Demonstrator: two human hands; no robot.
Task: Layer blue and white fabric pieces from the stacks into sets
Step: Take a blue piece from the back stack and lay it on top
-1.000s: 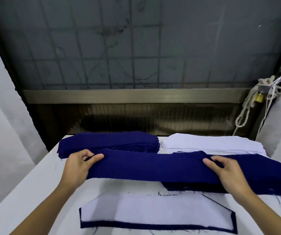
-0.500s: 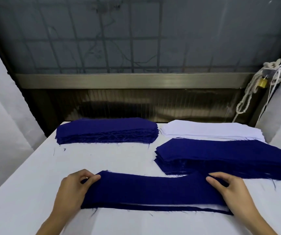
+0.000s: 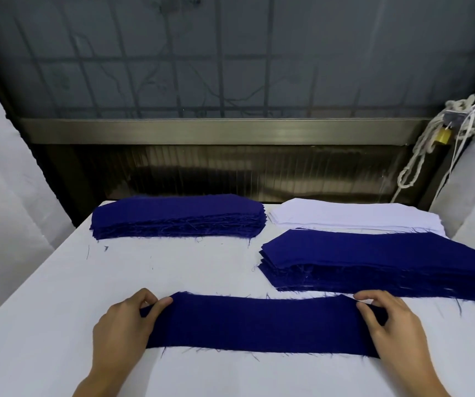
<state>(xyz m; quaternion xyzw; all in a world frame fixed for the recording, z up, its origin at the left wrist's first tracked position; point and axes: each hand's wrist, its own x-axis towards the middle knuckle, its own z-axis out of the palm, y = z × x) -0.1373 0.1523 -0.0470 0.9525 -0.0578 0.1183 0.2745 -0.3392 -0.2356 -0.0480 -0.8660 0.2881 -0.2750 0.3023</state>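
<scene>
Now the blue piece (image 3: 259, 325) lies flat along the near part of the white table (image 3: 173, 267), its frayed edges showing at front and back. The left hand (image 3: 124, 325) pinches the strip's left end, thumb and curled fingers meeting at its far corner. The right hand (image 3: 388, 325) pinches the right end in the same way, its fingers bent over the cloth. Just behind the right hand sits a blue stack (image 3: 374, 262), its layers fanned out slightly. Behind that stack, touching its far edge, lies the white stack (image 3: 353, 214). A second blue stack (image 3: 179, 216) sits at the far left of the table, well apart from the strip. A rope (image 3: 419, 156) and a brass padlock (image 3: 442, 136) hang at the far right.
</scene>
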